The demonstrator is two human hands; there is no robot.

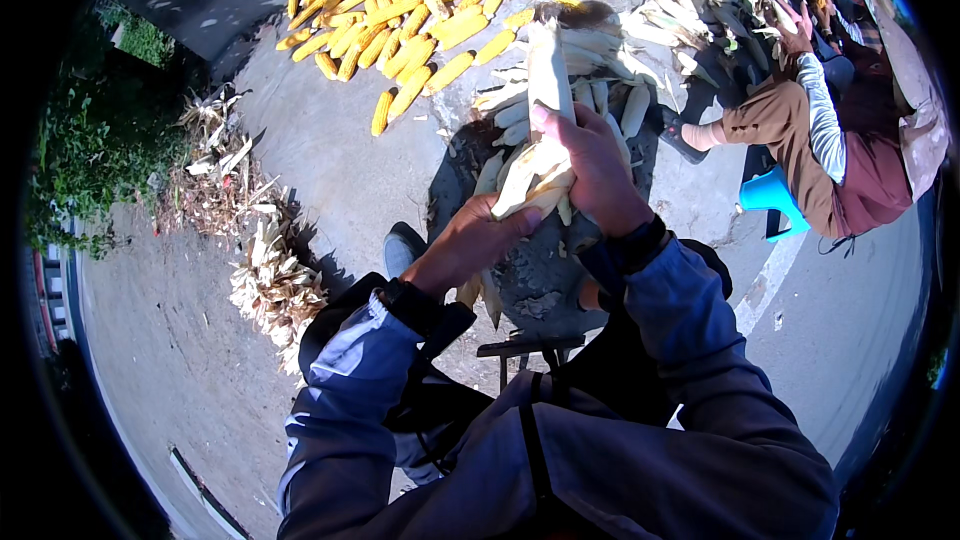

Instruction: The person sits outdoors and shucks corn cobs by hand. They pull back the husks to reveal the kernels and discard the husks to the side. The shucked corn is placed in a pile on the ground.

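Note:
An ear of corn in pale husk [550, 70] stands upright in the middle of the view, its loose husk leaves folded at its lower end. My right hand [592, 165] is closed round it, thumb on the front. My left hand [480, 230] holds the lower end, fingers wrapped at the folded husk [530, 185]. Behind and beneath my hands lie several more husk-covered ears [635, 110] in a heap, in shade at my feet.
Bare yellow cobs [410, 50] are spread ahead, pale unhusked ears [680, 15] beside them. A co-worker [800, 130] sits at right near a blue stool [770, 202]. Husk scraps [265, 270] line the left, beside plants [90, 160]. A dark bar [530, 345] is between my legs.

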